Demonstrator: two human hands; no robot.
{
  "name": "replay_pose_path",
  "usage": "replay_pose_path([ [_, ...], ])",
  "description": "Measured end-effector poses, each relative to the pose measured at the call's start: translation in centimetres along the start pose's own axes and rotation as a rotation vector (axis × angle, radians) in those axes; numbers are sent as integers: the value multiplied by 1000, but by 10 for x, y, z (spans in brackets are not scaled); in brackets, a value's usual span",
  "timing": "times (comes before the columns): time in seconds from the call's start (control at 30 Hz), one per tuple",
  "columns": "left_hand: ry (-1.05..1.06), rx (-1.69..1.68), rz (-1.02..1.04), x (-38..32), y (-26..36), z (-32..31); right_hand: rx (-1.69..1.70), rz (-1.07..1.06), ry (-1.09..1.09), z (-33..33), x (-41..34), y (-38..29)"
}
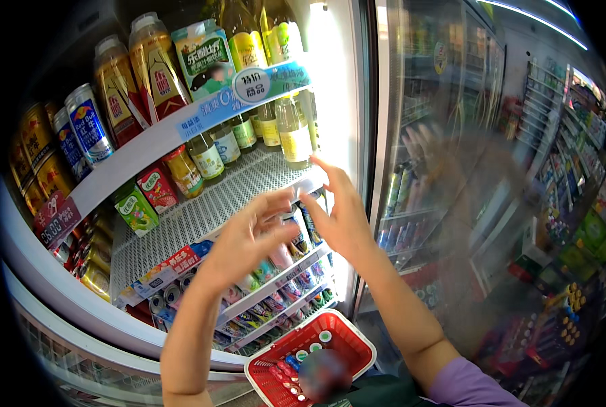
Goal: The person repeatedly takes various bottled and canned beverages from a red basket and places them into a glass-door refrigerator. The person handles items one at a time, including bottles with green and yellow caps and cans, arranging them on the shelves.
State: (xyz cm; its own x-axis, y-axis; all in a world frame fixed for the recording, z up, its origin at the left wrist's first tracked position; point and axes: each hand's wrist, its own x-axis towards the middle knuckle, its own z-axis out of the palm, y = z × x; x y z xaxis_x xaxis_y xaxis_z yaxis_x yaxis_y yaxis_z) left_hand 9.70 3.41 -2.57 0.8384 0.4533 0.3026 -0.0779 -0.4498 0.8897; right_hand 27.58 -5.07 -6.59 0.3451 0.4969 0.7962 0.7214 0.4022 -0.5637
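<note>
My right hand (343, 216) reaches over the front edge of a wire fridge shelf (242, 188), thumb and index finger spread. Its index fingertip lies beside the base of a glass bottle with a yellow label (295, 142); I cannot tell whether they touch. My left hand (252, 239), a little blurred, is in front of the same shelf with fingers bent, thumb apart and nothing held. Along the shelf's back stand a green drink carton (135, 208), a red drink carton (156, 188), a jar with a red lid (183, 170) and several labelled bottles (206, 156).
Above are Red Bull cans (88, 124), large amber bottles (159, 66) and a green-white carton (205, 58). Cans and packs fill lower shelves (277, 282). A red basket (361, 351) holding capped bottles stands below. The open glass door (435, 168) is at right.
</note>
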Motion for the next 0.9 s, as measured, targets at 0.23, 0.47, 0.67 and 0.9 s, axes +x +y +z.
replay_pose_path([
  [0.23,307,-89,-99,130,0,-16,347,326,164,32,86,49],
  [0.47,391,-52,-114,189,-63,-19,-48,498,43,70,94,65],
  [0.67,508,344,39,182,-79,-33,-218,252,-35,59,92,85],
  [0.9,519,442,55,176,-76,-36,220,370,-146,60,107,90],
])
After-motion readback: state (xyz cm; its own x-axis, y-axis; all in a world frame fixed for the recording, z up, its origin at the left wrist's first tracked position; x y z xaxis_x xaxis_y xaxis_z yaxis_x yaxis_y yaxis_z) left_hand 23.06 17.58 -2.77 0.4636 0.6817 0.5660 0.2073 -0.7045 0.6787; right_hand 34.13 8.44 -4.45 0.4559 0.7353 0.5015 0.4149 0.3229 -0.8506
